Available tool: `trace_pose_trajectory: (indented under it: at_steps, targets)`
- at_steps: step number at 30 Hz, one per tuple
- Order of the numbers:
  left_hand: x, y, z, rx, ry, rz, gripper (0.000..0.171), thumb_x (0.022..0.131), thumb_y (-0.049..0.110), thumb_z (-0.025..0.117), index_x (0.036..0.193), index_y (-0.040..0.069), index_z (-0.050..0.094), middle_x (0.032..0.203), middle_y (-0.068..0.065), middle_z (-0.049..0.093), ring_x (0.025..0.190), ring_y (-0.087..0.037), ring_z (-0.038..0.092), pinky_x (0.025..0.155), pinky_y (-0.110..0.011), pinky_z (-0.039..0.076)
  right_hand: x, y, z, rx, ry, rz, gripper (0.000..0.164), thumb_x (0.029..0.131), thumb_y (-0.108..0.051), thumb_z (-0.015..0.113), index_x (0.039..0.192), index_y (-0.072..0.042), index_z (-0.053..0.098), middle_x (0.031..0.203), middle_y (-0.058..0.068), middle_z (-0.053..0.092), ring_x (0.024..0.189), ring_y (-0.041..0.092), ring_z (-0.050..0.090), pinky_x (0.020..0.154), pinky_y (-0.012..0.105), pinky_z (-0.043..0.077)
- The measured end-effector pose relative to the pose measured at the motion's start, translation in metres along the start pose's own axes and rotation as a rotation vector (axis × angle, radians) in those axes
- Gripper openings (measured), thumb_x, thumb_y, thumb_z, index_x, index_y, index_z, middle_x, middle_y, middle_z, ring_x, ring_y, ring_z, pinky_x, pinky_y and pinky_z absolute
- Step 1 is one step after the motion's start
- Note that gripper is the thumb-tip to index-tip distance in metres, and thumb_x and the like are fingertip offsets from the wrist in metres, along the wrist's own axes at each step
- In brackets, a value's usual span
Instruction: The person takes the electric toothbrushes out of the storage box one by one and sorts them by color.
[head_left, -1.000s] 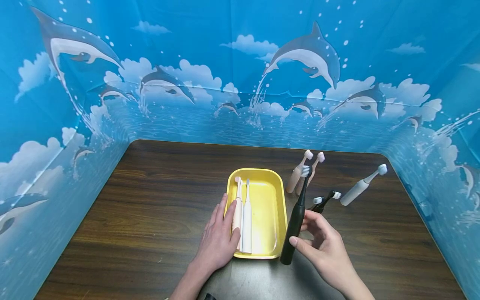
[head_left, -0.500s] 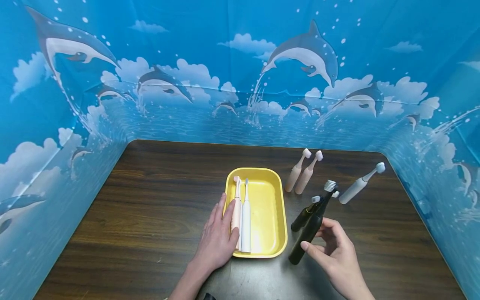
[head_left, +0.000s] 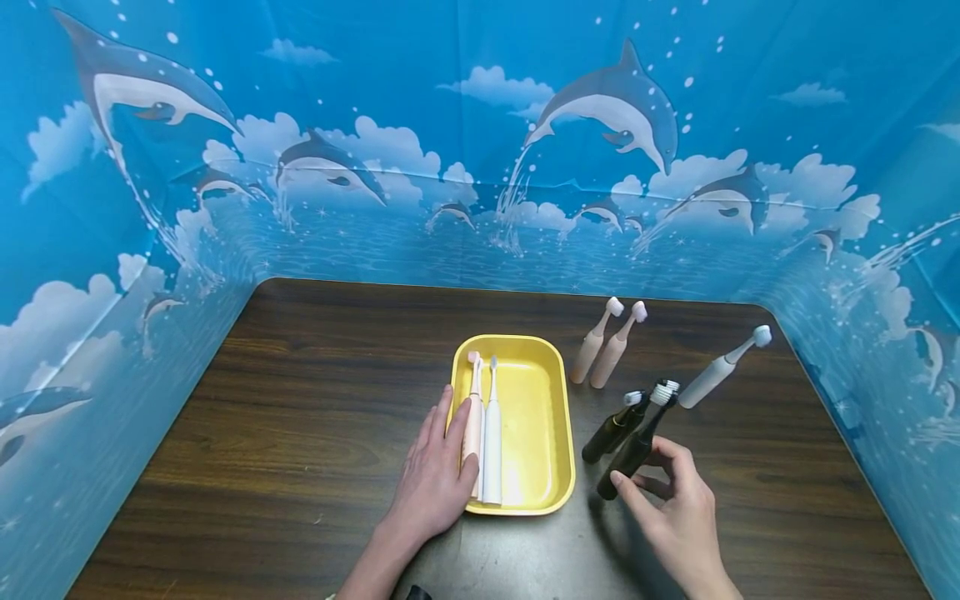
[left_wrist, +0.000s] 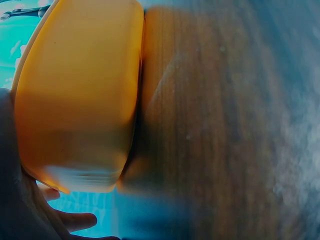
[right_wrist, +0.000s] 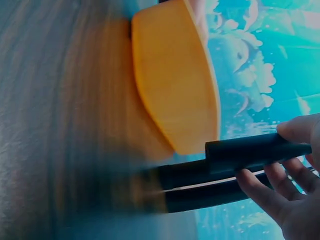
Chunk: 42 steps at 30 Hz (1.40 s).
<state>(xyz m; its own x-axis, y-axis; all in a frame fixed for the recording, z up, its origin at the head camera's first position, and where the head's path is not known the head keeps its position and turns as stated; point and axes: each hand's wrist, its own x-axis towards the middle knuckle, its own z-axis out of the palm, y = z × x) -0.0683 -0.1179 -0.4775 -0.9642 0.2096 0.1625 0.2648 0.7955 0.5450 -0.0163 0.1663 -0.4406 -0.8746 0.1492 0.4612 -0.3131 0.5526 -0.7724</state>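
Observation:
My right hand point(head_left: 671, 508) pinches a black electric toothbrush point(head_left: 628, 465) between thumb and fingers, upright with a tilt. Another black toothbrush point(head_left: 609, 440) stands just left of it, and a third is mostly hidden behind the held one. In the right wrist view, the held toothbrush point(right_wrist: 240, 152) overlaps the other black handles point(right_wrist: 210, 196). My left hand point(head_left: 435, 475) rests with extended fingers along the left side of a yellow tray point(head_left: 536, 510). Inside the tray, a pale pink toothbrush point(head_left: 472, 442) and a white toothbrush point(head_left: 492, 450) lie side by side, partly under that hand.
Behind the black ones stand two pinkish toothbrushes point(head_left: 588, 354), close together. A white toothbrush point(head_left: 708, 382) stands tilted farther right. All this is on a dark wooden table point(head_left: 300, 417), with a blue dolphin-print curtain point(head_left: 420, 225) around its back and sides.
The right hand has carried the black toothbrush rightward, away from the tray's edge, then back towards the other black ones. The left hand and tray have stayed in place.

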Motion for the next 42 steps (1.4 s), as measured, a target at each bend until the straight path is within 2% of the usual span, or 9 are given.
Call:
trace_pose_trajectory:
  at_steps: [4,13,20,29,32,37,39,42]
  targets:
    - [0.000,0.000,0.000,0.002,-0.001,-0.003,0.068,0.092,0.021,0.062,0.157,0.011,0.042,0.170,-0.011,0.018,0.144,-0.047,0.034,0.100,-0.069,0.040,-0.002,0.011,0.004,-0.056,0.044,-0.102,0.062,0.062,0.021,0.085,0.117,0.010,0.057,0.101,0.011,0.067,0.097,-0.007,0.059,0.073,0.015,0.054]
    - [-0.001,0.000,0.000,0.003,-0.002,-0.004,0.068,0.093,0.021,0.061,0.157,0.011,0.042,0.170,-0.010,0.018,0.144,-0.047,0.034,0.100,-0.069,0.040,-0.001,0.029,0.013,-0.112,0.108,-0.170,0.060,0.060,0.022,0.086,0.111,0.011,0.057,0.099,0.014,0.066,0.099,-0.008,0.056,0.075,0.013,0.053]
    - [-0.001,0.000,0.000,0.004,-0.013,-0.009,0.069,0.093,0.022,0.061,0.158,0.012,0.040,0.170,-0.010,0.016,0.146,-0.046,0.032,0.101,-0.069,0.039,0.000,0.037,0.017,-0.136,0.129,-0.139,0.058,0.059,0.025,0.084,0.108,0.011,0.057,0.099,0.016,0.065,0.101,-0.011,0.053,0.076,0.012,0.051]
    - [0.000,-0.001,0.001,0.008,-0.003,0.003,0.069,0.093,0.022,0.061,0.158,0.011,0.040,0.170,-0.011,0.017,0.145,-0.046,0.033,0.101,-0.068,0.040,0.002,0.045,0.021,-0.137,0.107,-0.046,0.058,0.061,0.025,0.083,0.110,0.010,0.056,0.101,0.018,0.065,0.099,-0.012,0.052,0.076,0.011,0.051]
    - [-0.001,-0.001,0.001,0.008,-0.003,0.003,0.069,0.093,0.022,0.061,0.158,0.011,0.040,0.170,-0.011,0.016,0.145,-0.045,0.033,0.100,-0.068,0.040,0.003,0.046,0.022,-0.143,0.102,-0.016,0.057,0.063,0.024,0.083,0.111,0.010,0.056,0.101,0.018,0.066,0.096,-0.003,0.058,0.075,0.011,0.051]
    - [-0.001,-0.001,0.000,0.012,-0.004,-0.001,0.069,0.093,0.022,0.061,0.158,0.011,0.040,0.170,-0.010,0.016,0.145,-0.046,0.033,0.100,-0.068,0.041,0.006,0.046,0.023,-0.145,0.094,0.023,0.055,0.066,0.022,0.083,0.112,0.009,0.056,0.102,0.020,0.066,0.090,0.027,0.068,0.074,0.010,0.051]
    - [0.000,-0.001,0.000,0.012,-0.006,-0.004,0.069,0.093,0.022,0.061,0.158,0.011,0.040,0.170,-0.010,0.016,0.145,-0.046,0.033,0.100,-0.068,0.041,0.007,0.045,0.023,-0.150,0.093,0.036,0.054,0.066,0.022,0.083,0.112,0.009,0.056,0.103,0.021,0.066,0.090,0.032,0.068,0.073,0.010,0.051]
    - [0.000,-0.001,-0.001,0.011,-0.008,-0.007,0.069,0.093,0.022,0.061,0.158,0.011,0.040,0.170,-0.011,0.017,0.145,-0.046,0.033,0.100,-0.068,0.040,0.007,0.045,0.025,-0.158,0.093,0.052,0.054,0.067,0.021,0.083,0.113,0.008,0.056,0.102,0.020,0.067,0.088,0.031,0.068,0.072,0.011,0.052]
